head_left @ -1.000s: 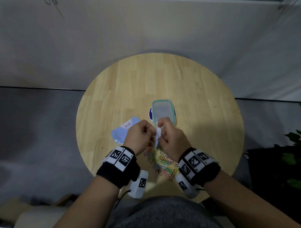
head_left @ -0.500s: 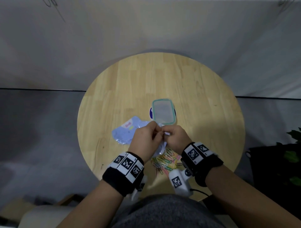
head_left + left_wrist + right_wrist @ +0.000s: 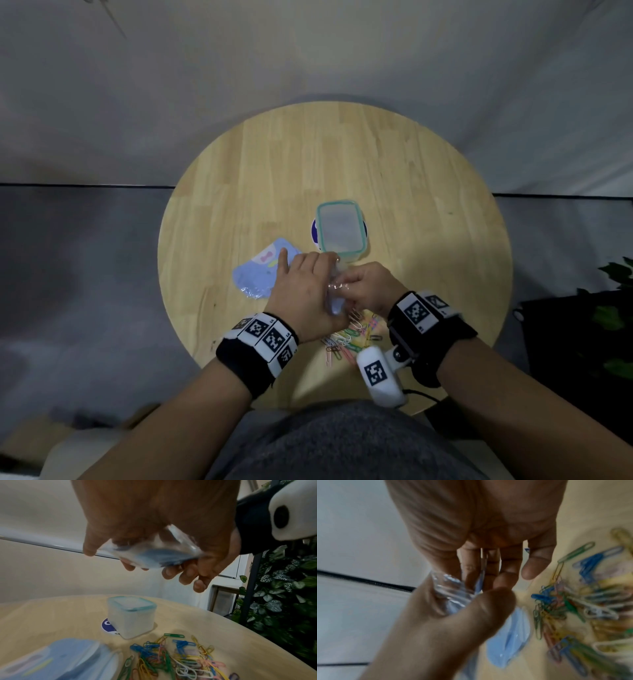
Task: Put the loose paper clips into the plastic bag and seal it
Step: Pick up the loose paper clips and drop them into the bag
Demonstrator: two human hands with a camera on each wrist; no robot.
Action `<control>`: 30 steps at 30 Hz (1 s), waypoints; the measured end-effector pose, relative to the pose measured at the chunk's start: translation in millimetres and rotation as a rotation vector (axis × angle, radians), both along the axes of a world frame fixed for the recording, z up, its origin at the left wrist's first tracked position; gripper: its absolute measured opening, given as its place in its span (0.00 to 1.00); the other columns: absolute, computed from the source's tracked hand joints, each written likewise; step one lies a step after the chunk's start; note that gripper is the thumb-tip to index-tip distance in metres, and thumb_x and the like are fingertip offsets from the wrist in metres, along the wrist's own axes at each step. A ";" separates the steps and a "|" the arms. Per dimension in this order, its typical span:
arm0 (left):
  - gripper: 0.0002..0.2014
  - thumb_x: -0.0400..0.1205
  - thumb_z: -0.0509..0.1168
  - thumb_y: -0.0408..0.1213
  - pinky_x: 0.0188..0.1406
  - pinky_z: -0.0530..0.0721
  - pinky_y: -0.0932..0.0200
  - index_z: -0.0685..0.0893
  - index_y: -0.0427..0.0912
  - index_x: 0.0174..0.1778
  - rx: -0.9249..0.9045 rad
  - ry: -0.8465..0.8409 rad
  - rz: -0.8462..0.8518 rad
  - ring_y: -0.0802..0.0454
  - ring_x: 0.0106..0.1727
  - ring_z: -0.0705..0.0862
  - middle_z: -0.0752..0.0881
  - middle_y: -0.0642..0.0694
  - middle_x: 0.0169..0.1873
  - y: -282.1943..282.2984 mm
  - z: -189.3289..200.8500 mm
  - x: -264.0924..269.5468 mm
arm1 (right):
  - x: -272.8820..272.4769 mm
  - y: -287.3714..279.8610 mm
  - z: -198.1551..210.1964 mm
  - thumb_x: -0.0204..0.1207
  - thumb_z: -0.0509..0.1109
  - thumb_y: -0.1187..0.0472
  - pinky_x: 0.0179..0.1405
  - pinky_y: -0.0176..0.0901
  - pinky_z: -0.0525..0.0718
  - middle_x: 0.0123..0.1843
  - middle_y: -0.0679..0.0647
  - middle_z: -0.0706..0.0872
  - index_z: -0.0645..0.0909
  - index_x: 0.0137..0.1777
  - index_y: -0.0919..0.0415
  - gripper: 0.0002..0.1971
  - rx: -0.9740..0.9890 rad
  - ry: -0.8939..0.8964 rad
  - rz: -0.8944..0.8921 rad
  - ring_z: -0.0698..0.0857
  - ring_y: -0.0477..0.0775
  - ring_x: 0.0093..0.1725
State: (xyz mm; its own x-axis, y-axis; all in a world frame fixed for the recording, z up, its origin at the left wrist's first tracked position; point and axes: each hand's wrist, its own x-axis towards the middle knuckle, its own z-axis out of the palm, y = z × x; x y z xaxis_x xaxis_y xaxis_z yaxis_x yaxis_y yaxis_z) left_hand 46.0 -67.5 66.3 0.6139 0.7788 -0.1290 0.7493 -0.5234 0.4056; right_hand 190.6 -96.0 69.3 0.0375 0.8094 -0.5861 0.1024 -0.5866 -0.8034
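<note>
Paper clips (image 3: 346, 337) are lying loose in a coloured heap on the desk (image 3: 428, 212) near your body; none are going into the plastic bag (image 3: 334, 294) yet. From the head view, you are holding that bag up between both hands above the heap, and since a moment ago your left hand (image 3: 305, 294) is spreading wider over it, forefinger now stretched toward the stack of spare bags (image 3: 260, 270), while your right hand (image 3: 368, 287) is pinching its edge. A lidded box (image 3: 340, 229) is standing just beyond.

From the left wrist, the bag (image 3: 150, 550) is bulging between your curled fingers (image 3: 188, 573), both grips clamped on it, mouth seemingly opening.

From the right wrist, your thumb (image 3: 488, 601) is pressing crinkled film (image 3: 450, 589); the clips (image 3: 573, 608) are waiting beside it.
</note>
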 end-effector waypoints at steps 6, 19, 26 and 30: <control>0.30 0.63 0.65 0.57 0.63 0.73 0.45 0.74 0.47 0.59 -0.055 -0.011 0.041 0.43 0.53 0.79 0.81 0.48 0.50 4.0 -19.8 -11.6 | 12.6 -5.3 -19.0 0.66 0.78 0.61 0.26 0.36 0.76 0.21 0.51 0.81 0.81 0.28 0.59 0.10 0.018 -0.228 -0.038 0.78 0.45 0.22; 0.40 0.59 0.58 0.63 0.57 0.73 0.53 0.73 0.43 0.64 -0.221 -0.039 0.263 0.42 0.59 0.73 0.78 0.48 0.59 -27.0 -40.9 -51.7 | -15.5 -10.3 -88.9 0.69 0.74 0.56 0.60 0.51 0.80 0.63 0.60 0.81 0.73 0.64 0.60 0.24 -0.029 -0.934 0.558 0.79 0.63 0.63; 0.46 0.57 0.58 0.68 0.63 0.74 0.52 0.68 0.47 0.70 -0.266 0.017 0.269 0.43 0.64 0.72 0.76 0.48 0.64 -23.7 -55.3 -50.6 | -4.2 -6.7 -75.0 0.74 0.64 0.69 0.60 0.47 0.82 0.60 0.64 0.86 0.82 0.63 0.61 0.17 -0.080 -0.842 0.446 0.84 0.64 0.60; 0.48 0.57 0.58 0.68 0.66 0.72 0.52 0.68 0.45 0.71 -0.262 -0.011 0.246 0.42 0.66 0.70 0.76 0.47 0.65 -20.0 -61.9 -42.8 | 9.6 -12.8 -59.9 0.69 0.73 0.67 0.51 0.42 0.84 0.47 0.60 0.91 0.88 0.46 0.64 0.07 -0.041 -0.702 0.118 0.87 0.60 0.50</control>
